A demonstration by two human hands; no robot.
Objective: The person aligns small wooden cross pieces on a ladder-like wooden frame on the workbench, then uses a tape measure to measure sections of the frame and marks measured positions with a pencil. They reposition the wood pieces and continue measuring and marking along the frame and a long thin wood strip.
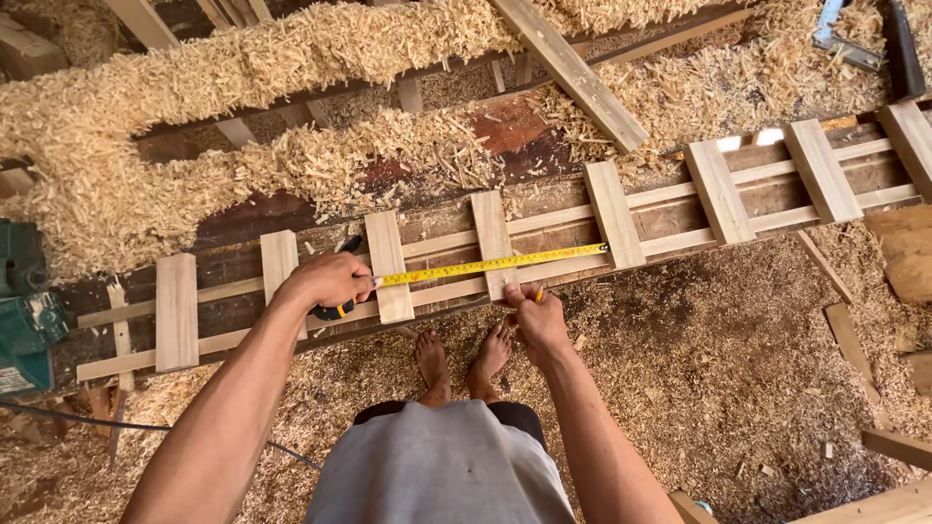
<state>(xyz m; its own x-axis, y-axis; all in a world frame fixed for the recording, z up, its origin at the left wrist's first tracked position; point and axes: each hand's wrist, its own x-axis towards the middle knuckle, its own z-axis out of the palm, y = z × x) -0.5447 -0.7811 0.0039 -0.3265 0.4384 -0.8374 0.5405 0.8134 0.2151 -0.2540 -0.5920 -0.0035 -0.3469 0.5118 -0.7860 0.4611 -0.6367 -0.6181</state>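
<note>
Tape measure (pixel 490 264) between left hand (pixel 328 282), right hand (pixel 537 320), perhaps pencil

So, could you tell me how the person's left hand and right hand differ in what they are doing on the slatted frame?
The left hand grips the tape measure's dark case; the right hand pinches a small pencil-like marker. The left hand sits where the yellow tape leaves the case, while the right hand rests at the frame's near edge, below the tape. Both lie on the same wooden frame.
</note>
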